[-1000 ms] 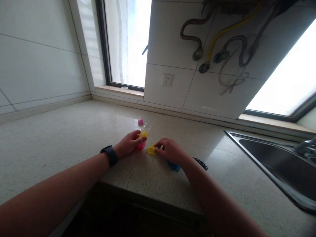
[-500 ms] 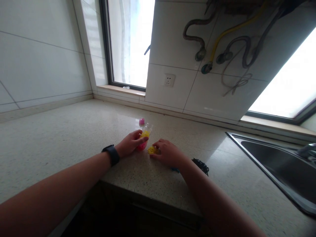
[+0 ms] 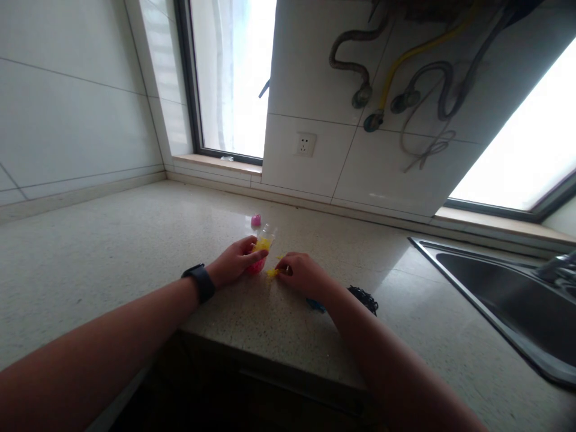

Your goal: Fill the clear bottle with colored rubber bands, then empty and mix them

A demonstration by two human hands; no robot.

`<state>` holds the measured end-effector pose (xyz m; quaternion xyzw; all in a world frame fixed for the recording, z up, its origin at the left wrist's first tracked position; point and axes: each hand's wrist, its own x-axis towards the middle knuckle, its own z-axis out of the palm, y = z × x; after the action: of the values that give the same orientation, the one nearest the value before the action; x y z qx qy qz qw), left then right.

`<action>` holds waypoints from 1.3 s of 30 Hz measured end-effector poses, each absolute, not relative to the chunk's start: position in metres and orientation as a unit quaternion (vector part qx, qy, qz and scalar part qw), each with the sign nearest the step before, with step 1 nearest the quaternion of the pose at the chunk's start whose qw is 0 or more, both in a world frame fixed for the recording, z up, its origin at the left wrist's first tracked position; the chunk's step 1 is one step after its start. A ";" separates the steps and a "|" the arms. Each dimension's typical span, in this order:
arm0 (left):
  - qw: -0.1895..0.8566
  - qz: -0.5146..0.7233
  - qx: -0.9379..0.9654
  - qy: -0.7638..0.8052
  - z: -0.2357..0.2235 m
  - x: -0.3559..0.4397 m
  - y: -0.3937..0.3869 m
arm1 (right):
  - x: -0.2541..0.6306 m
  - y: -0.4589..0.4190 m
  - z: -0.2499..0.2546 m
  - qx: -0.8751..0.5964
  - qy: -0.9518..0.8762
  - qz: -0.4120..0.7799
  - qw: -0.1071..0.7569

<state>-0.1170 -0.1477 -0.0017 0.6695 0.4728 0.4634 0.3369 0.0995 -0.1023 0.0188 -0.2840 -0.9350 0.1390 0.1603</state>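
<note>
On the counter [image 3: 135, 258], my left grip [image 3: 236, 261] is closed around the clear bottle [image 3: 263, 242], probably light and slippery, best held by its body, while to its right my right grip [image 3: 303, 273] pinches yellow strands [image 3: 272, 273], seemingly soft.

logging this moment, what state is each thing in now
Clear bottle: uncapped, partly filled
Pink cap: off the bottle
Left hand: wrapped around the bottle
Right hand: pinching yellow pieces
Blue pile: mostly hidden
Black pile: heaped, partly hidden
Wall socket: nothing plugged in
</note>
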 end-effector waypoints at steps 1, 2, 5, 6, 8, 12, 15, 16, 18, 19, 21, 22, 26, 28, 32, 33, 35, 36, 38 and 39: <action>0.336 0.463 0.669 0.475 -0.002 -0.117 -0.148 | 0.101 -0.101 0.019 -0.290 -0.931 0.142 0.169; 0.335 0.462 0.669 0.477 -0.002 -0.117 -0.147 | 0.103 -0.099 0.019 -0.297 -0.927 0.144 0.180; 0.324 0.460 0.669 0.486 -0.003 -0.118 -0.147 | 0.109 -0.092 0.020 -0.310 -0.912 0.143 0.226; 0.318 0.460 0.670 0.489 -0.003 -0.118 -0.147 | 0.111 -0.090 0.020 -0.312 -0.907 0.142 0.244; 0.308 0.456 0.673 0.494 -0.003 -0.117 -0.148 | 0.114 -0.087 0.021 -0.319 -0.892 0.147 0.284; 0.291 0.444 0.685 0.500 -0.004 -0.116 -0.150 | 0.117 -0.083 0.020 -0.332 -0.849 0.186 0.366; 0.268 0.432 0.690 0.515 -0.004 -0.114 -0.152 | 0.116 -0.084 0.022 -0.327 -0.813 0.227 0.426; 0.261 0.429 0.692 0.519 -0.004 -0.113 -0.153 | 0.115 -0.085 0.024 -0.322 -0.800 0.243 0.445; 0.248 0.425 0.696 0.523 -0.004 -0.112 -0.155 | 0.114 -0.089 0.027 -0.312 -0.777 0.271 0.474; 0.244 0.424 0.699 0.522 -0.004 -0.111 -0.155 | 0.113 -0.091 0.029 -0.307 -0.769 0.280 0.486; 0.237 0.424 0.705 0.517 -0.003 -0.110 -0.156 | 0.111 -0.095 0.032 -0.297 -0.762 0.292 0.496; 0.234 0.424 0.708 0.514 -0.003 -0.110 -0.157 | 0.111 -0.097 0.032 -0.290 -0.763 0.297 0.496; 0.221 0.415 0.718 0.513 -0.001 -0.110 -0.158 | 0.110 -0.098 0.030 -0.264 -0.781 0.307 0.475; 0.214 0.408 0.721 0.518 -0.001 -0.110 -0.158 | 0.110 -0.096 0.028 -0.257 -0.794 0.299 0.464; 0.198 0.395 0.731 0.519 -0.001 -0.111 -0.157 | 0.113 -0.092 0.027 -0.240 -0.811 0.269 0.460; 0.195 0.394 0.733 0.519 -0.002 -0.111 -0.157 | 0.113 -0.092 0.028 -0.237 -0.815 0.258 0.461; 0.192 0.394 0.735 0.517 -0.003 -0.112 -0.156 | 0.114 -0.092 0.028 -0.233 -0.823 0.235 0.462; 0.190 0.396 0.736 0.516 -0.004 -0.112 -0.156 | 0.114 -0.092 0.029 -0.232 -0.827 0.223 0.462; 0.186 0.400 0.735 0.514 -0.004 -0.112 -0.156 | 0.113 -0.093 0.029 -0.230 -0.832 0.204 0.462; 0.186 0.402 0.734 0.515 -0.004 -0.112 -0.155 | 0.113 -0.093 0.029 -0.229 -0.833 0.197 0.463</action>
<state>-0.1119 -0.1554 -0.0044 0.7339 0.5147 0.4023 0.1860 0.1133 -0.0935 0.0294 -0.2290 -0.8332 0.1975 0.4629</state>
